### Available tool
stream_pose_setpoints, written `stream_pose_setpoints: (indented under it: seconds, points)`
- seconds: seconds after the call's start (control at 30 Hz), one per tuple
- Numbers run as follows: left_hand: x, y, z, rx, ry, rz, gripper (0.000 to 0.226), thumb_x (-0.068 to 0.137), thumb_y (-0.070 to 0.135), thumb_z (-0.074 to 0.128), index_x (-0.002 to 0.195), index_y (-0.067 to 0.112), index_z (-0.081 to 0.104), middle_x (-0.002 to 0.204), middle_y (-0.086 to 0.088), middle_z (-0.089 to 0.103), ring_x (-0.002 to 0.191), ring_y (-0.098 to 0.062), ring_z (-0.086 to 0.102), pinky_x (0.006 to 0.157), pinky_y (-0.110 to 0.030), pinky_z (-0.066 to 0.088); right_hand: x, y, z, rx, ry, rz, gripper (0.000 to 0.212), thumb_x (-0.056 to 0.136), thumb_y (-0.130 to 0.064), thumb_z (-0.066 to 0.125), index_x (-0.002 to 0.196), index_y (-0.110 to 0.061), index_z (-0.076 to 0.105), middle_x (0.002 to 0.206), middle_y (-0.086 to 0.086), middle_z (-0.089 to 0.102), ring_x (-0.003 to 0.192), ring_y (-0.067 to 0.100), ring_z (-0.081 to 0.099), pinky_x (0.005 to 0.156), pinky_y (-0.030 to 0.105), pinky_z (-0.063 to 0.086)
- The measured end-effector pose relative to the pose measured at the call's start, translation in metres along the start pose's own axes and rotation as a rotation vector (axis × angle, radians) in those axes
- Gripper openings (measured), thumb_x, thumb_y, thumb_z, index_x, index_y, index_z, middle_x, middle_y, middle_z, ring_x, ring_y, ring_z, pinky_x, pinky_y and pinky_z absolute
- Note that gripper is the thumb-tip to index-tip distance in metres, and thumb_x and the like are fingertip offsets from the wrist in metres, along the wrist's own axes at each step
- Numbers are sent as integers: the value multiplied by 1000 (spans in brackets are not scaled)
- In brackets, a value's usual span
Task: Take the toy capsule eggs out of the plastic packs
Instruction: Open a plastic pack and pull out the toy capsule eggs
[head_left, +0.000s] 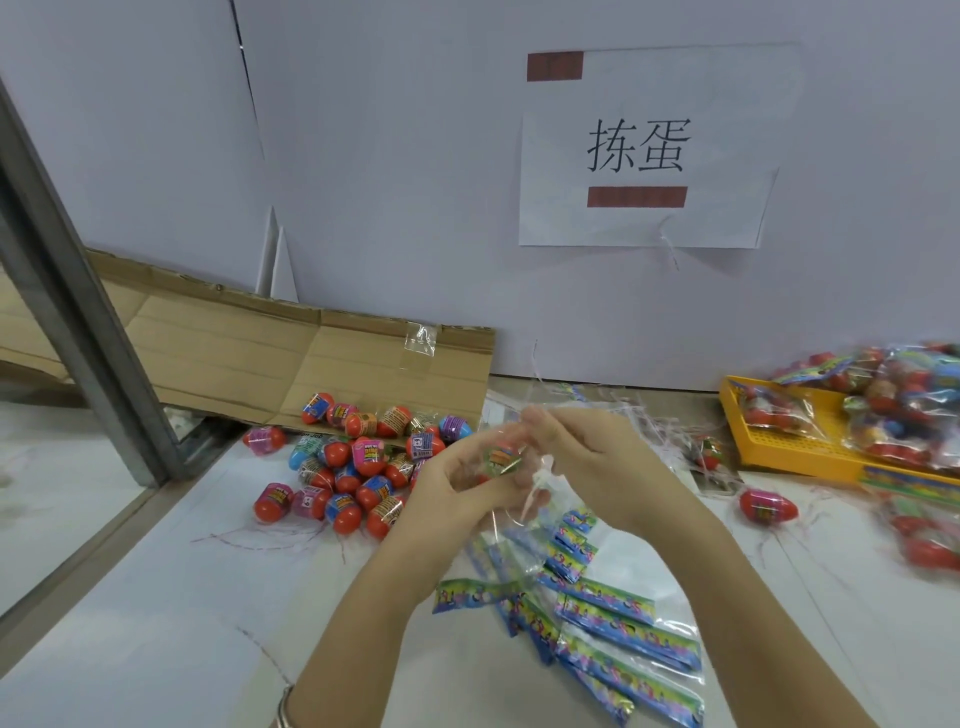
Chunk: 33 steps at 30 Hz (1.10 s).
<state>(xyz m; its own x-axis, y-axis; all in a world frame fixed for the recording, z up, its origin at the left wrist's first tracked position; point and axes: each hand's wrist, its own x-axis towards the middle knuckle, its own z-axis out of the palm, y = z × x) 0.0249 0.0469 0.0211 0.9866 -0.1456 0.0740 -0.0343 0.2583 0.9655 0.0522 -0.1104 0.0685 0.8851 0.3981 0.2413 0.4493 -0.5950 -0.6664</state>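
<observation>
Clear, crinkly film is pulled between a worker's two hands over a white desk (156, 623), well to the left of the yellow tray (779, 447). The left hand (457, 478) curls round a toy capsule egg (503, 457) through the plastic pack (535, 499), and the right hand (587, 467) pinches the film's upper end. The egg is not yet free. It looks a hard, glossy plastic, red-bodied with a printed band, and round enough to roll. If the thin film gives way all at once, the egg could shoot from the fingers and run across the smooth desk; a stray egg (768, 506) lies just left of the tray. The slick wrap could also slip out of the pinch, or stretch into threads rather than open, judging by the fine pale strands strewn left of the tray. In the mesh-floored tray itself, full packs (893, 405) are heaped, soft and shiny. Far to the tray's left, a heap of loose eggs (353, 467) rests against flattened brown cardboard (311, 358). Emptied wrappers (623, 623), limp with blue-green printed headers, lie left of the tray, nearer the camera.
</observation>
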Motion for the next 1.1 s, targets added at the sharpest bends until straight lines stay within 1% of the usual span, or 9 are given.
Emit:
stream_pose_setpoints:
  seconds: [0.17, 0.23, 0.37, 0.53, 0.7, 0.8, 0.87, 1.0, 1.1]
  points:
    - [-2, 3, -2, -77, -11, -72, 31, 72, 16, 74, 101, 25, 77, 104, -11, 75, 89, -28, 74, 55, -21, 56, -3, 1, -9, 89, -86, -29, 60, 75, -73, 33, 86, -29, 72, 74, -5, 68, 69, 13, 58, 66, 26, 46]
    - [-2, 1, -1, -51, -47, -83, 33, 73, 16, 75, 106, 17, 75, 103, -12, 75, 92, -27, 73, 61, -22, 57, -4, 0, -7, 115, -127, -26, 59, 73, -75, 34, 83, -32, 72, 71, -8, 67, 65, 6, 55, 66, 19, 41]
    - [-2, 2, -1, -15, -24, -97, 51, 71, 23, 74, 119, 8, 67, 93, -6, 75, 77, -17, 70, 76, -31, 53, -5, -4, -3, 96, -232, -23, 43, 69, -83, 33, 78, -57, 66, 80, -4, 73, 77, -1, 63, 96, 39, 33]
    - [-3, 4, -3, 22, -72, -130, 47, 89, -12, 53, 126, 16, 58, 103, -12, 75, 89, -19, 72, 75, -30, 59, -7, -4, 7, -105, -338, -15, 68, 63, -86, 32, 92, -38, 71, 85, -11, 62, 91, -4, 38, 87, 31, 22]
    - [-5, 16, -6, -367, -115, -192, 61, 81, 15, 63, 139, 16, 44, 114, -18, 70, 97, -26, 66, 76, -35, 58, -7, -6, 1, -21, -230, -72, 17, 76, -60, 62, 72, -44, 66, 86, -15, 62, 84, -3, 43, 88, 32, 29]
    - [0, 20, -5, 42, -37, -315, 24, 92, 20, 61, 115, 14, 62, 99, -6, 72, 91, -22, 64, 66, -18, 54, -6, -4, -6, 11, -92, -57, 26, 68, -65, 54, 70, -41, 63, 78, -18, 65, 76, 4, 50, 91, 46, 38]
    - [2, 13, -5, 311, -15, -220, 14, 81, 19, 75, 95, 24, 73, 92, 0, 74, 88, -19, 69, 65, -11, 50, -5, -2, -9, -5, -53, -29, 25, 71, -61, 52, 72, -39, 62, 77, -20, 64, 74, -2, 51, 91, 46, 39]
    - [-6, 2, -8, 307, -11, -116, 25, 70, 17, 85, 93, 17, 75, 88, -6, 77, 80, -22, 73, 73, -23, 57, -6, 1, -10, -45, -33, -26, 16, 77, -53, 60, 73, -37, 60, 74, -22, 61, 74, -19, 48, 84, 36, 34]
    - [-2, 1, -10, 270, 21, -79, 26, 73, 8, 82, 96, 15, 74, 90, -7, 77, 83, -22, 73, 69, -18, 54, -5, -1, -10, -37, -28, -16, 20, 75, -56, 53, 73, -38, 60, 75, -22, 62, 74, -17, 48, 86, 39, 35]
